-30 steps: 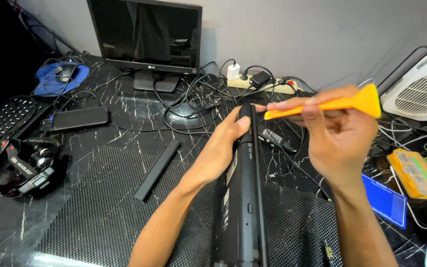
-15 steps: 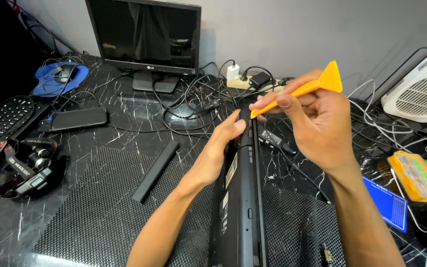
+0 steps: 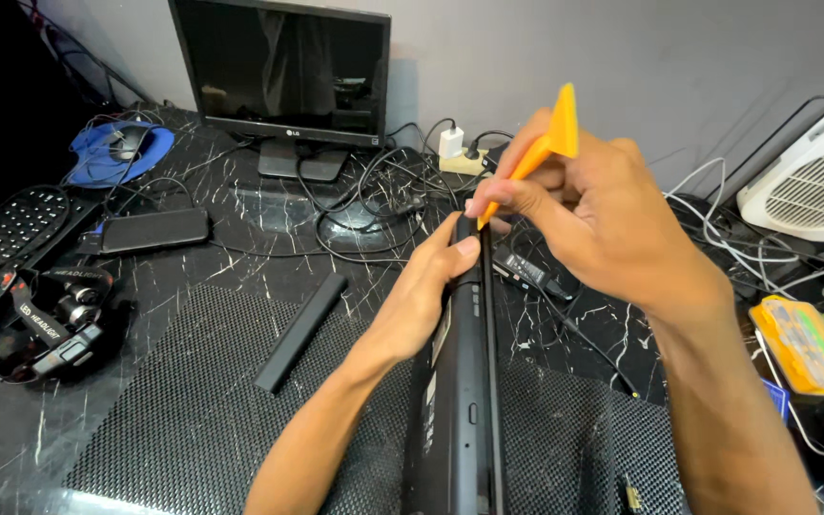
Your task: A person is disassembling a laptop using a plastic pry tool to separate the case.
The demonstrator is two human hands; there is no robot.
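Note:
A closed black laptop [image 3: 460, 401] stands on its edge on a dark mesh mat [image 3: 193, 420], running from the bottom of the head view up to the middle. My left hand [image 3: 426, 291] grips its left face near the far end, thumb along the top edge. My right hand [image 3: 598, 219] pinches an orange plastic pry tool [image 3: 536, 153], tilted steeply, with its thin lower tip touching the laptop's far top corner and its wide end pointing up.
A black bar-shaped piece [image 3: 302, 331] lies on the mat's left. A monitor [image 3: 283, 72], tangled cables [image 3: 374, 205] and a power strip sit behind. A keyboard [image 3: 7, 238], headlamp [image 3: 59, 319], flat black box [image 3: 150, 229], white fan [image 3: 808, 176] and yellow box [image 3: 803, 345] surround.
My right hand has swung the orange pry tool from lying level to standing steeply, and brought its tip down onto the laptop's far corner. My left hand stays on the laptop.

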